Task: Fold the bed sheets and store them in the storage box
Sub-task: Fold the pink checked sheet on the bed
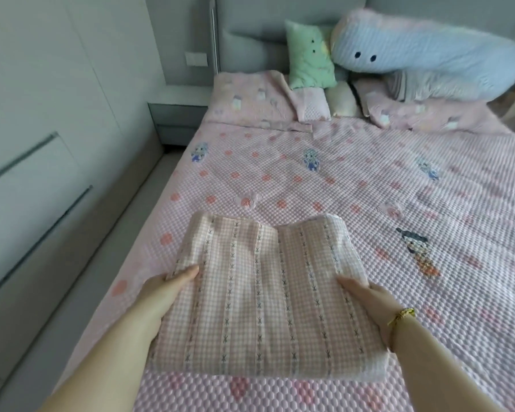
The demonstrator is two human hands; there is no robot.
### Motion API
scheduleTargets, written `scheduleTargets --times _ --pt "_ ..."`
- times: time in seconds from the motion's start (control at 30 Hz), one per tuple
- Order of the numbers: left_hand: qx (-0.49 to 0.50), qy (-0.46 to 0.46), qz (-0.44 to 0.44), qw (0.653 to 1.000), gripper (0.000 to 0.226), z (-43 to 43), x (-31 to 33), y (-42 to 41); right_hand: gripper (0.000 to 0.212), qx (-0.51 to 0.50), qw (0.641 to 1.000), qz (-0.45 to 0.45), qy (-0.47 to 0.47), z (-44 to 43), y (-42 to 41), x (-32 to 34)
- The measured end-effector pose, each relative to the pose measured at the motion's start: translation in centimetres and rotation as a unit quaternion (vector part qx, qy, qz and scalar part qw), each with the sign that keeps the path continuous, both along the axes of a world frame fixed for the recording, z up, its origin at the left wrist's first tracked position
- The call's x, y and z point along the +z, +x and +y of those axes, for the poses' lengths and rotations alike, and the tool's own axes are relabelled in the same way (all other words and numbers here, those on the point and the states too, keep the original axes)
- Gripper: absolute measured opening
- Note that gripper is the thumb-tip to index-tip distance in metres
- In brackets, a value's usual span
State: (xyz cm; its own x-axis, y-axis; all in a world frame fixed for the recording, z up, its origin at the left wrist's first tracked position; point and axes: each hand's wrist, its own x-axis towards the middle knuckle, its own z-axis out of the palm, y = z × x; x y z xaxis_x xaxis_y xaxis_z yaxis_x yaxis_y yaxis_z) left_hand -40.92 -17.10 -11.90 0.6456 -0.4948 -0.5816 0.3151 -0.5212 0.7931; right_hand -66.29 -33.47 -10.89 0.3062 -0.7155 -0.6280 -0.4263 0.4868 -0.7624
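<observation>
A folded pink-and-white checked bed sheet [265, 295] with grey stitched stripes lies near the foot of the bed, its far end bulging up in two humps. My left hand [173, 285] grips its left edge, thumb on top and fingers hidden beneath. My right hand [366, 292] grips the right edge the same way, with a gold bracelet on that wrist. No storage box shows in this view.
The bed [369, 179] wears a pink quilted cover with cartoon figures. At the headboard lie a green pillow [308, 55], a long blue plush [422, 52] and pink pillows. A grey nightstand [176, 120] and a white wardrobe wall [42, 114] stand at left.
</observation>
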Motion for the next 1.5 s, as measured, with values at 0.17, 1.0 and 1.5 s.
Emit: scheduleTargets --times 0.17,1.0,1.5 --pt "0.035 -0.078 -0.047 0.995 0.062 2.2 10.1 -1.5 0.022 0.01 0.994 -0.08 -0.071 1.6 -0.7 9.3" --pt "0.667 -0.05 -0.148 0.728 0.021 30.9 10.1 -43.7 0.03 0.687 0.685 -0.207 -0.123 29.9 -8.3 11.1" --pt "0.945 -0.008 -0.044 0.324 0.046 39.4 0.6 -94.3 0.019 0.96 0.251 -0.113 -0.051 55.8 -48.8 2.2"
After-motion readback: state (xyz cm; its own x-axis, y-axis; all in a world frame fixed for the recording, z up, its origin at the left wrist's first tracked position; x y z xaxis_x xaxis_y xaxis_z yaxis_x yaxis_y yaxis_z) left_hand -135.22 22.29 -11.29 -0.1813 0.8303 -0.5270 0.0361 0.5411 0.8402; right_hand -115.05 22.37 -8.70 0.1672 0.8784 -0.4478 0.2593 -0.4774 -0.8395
